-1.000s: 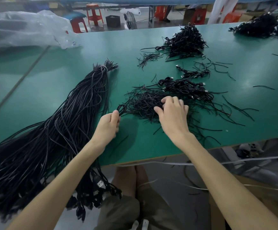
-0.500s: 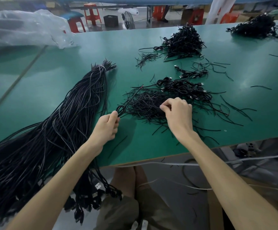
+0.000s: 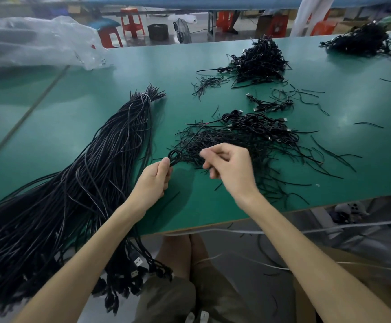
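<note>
My left hand (image 3: 153,183) pinches a coiled black cable (image 3: 174,156) by its loop, just above the green table (image 3: 85,113). One free end of that cable points up and away over the pile. My right hand (image 3: 230,169) hovers close beside it with curled fingers, thumb and forefinger drawn together; whether a thin black tie lies between them I cannot tell. Behind both hands lies a loose pile of short black ties and coiled cables (image 3: 248,136).
A thick bundle of long black USB cables (image 3: 78,183) runs from mid-table over the front edge at left. Further piles of coiled cables (image 3: 259,61) (image 3: 362,40) sit at the back. A clear plastic bag (image 3: 33,40) lies far left. Stray ties scatter right.
My right hand has lifted off the tie pile and moved left toward the coiled cable. My left hand kept its pinch on the cable loop and barely moved.
</note>
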{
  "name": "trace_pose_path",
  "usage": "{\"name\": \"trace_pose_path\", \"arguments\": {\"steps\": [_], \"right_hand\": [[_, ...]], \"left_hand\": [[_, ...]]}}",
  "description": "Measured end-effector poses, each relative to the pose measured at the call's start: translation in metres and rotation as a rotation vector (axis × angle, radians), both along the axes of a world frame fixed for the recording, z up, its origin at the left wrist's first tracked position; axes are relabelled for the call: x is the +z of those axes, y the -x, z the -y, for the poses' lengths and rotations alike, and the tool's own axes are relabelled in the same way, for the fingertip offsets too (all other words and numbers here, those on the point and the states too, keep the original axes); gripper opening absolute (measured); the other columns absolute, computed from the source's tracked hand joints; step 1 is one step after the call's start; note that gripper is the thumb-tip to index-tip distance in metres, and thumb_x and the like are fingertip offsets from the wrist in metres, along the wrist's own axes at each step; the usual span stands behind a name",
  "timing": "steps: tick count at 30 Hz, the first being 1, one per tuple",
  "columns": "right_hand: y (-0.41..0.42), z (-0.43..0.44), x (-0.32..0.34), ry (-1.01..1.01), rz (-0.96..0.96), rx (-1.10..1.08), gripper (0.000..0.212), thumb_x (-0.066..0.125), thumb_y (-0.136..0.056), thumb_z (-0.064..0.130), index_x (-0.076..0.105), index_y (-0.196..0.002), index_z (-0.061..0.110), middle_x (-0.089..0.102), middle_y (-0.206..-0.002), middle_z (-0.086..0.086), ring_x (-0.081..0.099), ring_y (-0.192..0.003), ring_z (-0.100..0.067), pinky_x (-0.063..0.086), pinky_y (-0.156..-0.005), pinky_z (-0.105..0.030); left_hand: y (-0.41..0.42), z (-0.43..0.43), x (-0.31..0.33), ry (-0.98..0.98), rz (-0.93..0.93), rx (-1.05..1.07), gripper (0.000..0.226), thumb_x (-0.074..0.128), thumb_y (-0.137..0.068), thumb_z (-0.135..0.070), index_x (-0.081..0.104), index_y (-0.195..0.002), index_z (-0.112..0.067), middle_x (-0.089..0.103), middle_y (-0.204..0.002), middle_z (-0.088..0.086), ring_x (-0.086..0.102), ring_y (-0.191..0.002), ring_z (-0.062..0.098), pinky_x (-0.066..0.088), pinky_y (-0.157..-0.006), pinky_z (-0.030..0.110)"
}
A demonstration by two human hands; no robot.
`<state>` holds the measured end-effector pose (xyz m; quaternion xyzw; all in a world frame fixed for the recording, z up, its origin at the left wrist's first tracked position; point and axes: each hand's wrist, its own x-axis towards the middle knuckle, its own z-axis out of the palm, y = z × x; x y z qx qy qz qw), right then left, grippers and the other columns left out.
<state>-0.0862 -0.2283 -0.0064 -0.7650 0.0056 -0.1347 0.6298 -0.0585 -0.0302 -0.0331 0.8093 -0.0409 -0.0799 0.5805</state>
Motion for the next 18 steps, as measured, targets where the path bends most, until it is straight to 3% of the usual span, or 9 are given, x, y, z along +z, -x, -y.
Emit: {"name": "trace_pose_path", "arguments": {"steps": [4,9,15,18], "right_hand": [[0.006,-0.034,-0.011,-0.219,-0.121,0.145,0.012,0.074,-0.094,0.017,0.068,-0.091,0.007,0.072,-0.068,-0.006,0.055,-0.049,-0.013,0.041,-0.046,-0.023],[0.001,-0.055,-0.020,-0.475,-0.273,0.152,0.029,0.074,-0.094,0.014,0.046,-0.099,0.009,0.069,-0.066,-0.005,0.051,-0.049,-0.013,0.042,-0.047,-0.025],[-0.001,-0.058,-0.028,-0.599,-0.286,0.157,0.031,0.076,-0.092,0.015,0.046,-0.095,0.010,0.066,-0.067,-0.007,0.049,-0.051,-0.012,0.043,-0.050,-0.024],[-0.002,-0.056,-0.031,-0.610,-0.265,0.163,0.031,0.076,-0.092,0.015,0.045,-0.096,0.010,0.066,-0.066,-0.007,0.047,-0.050,-0.012,0.042,-0.048,-0.023]], "left_hand": [[0.000,0.000,-0.003,0.007,0.046,-0.032,0.041,0.036,-0.111,-0.040,0.043,-0.078,-0.018,0.035,-0.055,-0.016,0.029,-0.048,0.003,0.026,-0.044,0.018],[0.001,-0.003,-0.005,-0.041,0.108,-0.078,0.045,0.034,-0.112,-0.037,0.048,-0.075,-0.015,0.040,-0.055,-0.012,0.033,-0.048,0.006,0.028,-0.046,0.019],[0.003,-0.005,-0.002,0.001,0.122,-0.140,0.044,0.034,-0.111,-0.039,0.051,-0.075,-0.019,0.043,-0.054,-0.016,0.035,-0.047,0.003,0.029,-0.045,0.014],[0.004,-0.004,-0.001,-0.003,0.157,-0.166,0.046,0.033,-0.111,-0.040,0.053,-0.071,-0.031,0.045,-0.054,-0.017,0.036,-0.048,0.002,0.030,-0.046,0.012]]}}
